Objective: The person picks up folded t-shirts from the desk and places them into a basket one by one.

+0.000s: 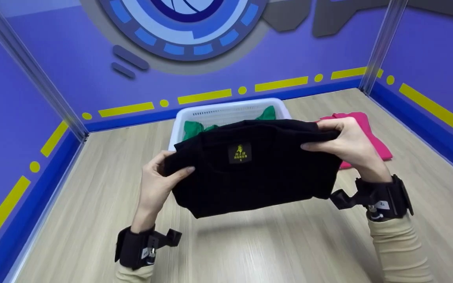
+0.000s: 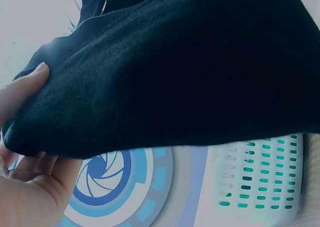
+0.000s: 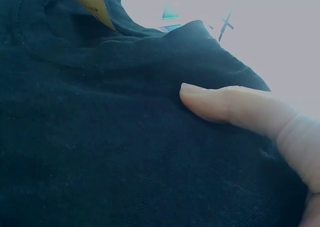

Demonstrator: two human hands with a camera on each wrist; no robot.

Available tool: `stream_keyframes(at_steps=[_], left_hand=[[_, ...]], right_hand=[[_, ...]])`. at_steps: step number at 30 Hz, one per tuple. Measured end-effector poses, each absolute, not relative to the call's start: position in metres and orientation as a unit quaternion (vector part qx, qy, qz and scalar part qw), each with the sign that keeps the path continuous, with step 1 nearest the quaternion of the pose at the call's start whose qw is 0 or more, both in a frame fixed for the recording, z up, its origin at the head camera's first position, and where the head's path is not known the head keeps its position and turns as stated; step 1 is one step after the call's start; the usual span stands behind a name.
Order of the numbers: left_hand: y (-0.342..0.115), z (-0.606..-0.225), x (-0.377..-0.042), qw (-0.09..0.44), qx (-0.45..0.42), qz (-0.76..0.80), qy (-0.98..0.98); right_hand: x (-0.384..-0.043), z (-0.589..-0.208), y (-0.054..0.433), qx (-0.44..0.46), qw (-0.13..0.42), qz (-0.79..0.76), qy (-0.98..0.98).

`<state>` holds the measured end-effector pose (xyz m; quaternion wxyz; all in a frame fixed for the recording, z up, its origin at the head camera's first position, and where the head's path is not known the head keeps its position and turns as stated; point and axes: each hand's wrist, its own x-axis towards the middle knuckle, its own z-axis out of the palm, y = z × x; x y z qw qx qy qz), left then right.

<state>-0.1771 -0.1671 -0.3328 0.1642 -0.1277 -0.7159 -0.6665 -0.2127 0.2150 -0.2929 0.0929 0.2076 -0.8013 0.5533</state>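
A folded black T-shirt (image 1: 262, 173) hangs in the air between both hands, its collar up and a small neck label (image 1: 240, 153) with yellow print showing. My left hand (image 1: 153, 184) pinches its left upper corner, thumb in front and fingers behind. At the right upper corner my right hand (image 1: 352, 145) pinches the cloth the same way. In the right wrist view, the thumb (image 3: 225, 103) presses on the shirt's front below the collar. The left wrist view shows the left thumb (image 2: 25, 89) on the dark cloth and fingers curled beneath its edge.
Behind the shirt stands a white perforated plastic basket (image 1: 226, 108) with green cloth (image 1: 193, 129) inside, partly hidden. A pink folded garment (image 1: 372, 137) lies on the wood-patterned table (image 1: 104, 188) at the right, behind the right hand. Blue printed panels (image 1: 73, 70) enclose the back and sides.
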Motion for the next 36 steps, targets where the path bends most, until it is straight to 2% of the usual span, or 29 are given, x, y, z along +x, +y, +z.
stream_keyframes(at_steps=[36], left_hand=[[-0.1661,-0.3357,-0.1784,0.176,-0.122,-0.658,-0.722]], right_hand=[[-0.2132,-0.2934,0.2144,0.198,0.094,0.538,-0.814]])
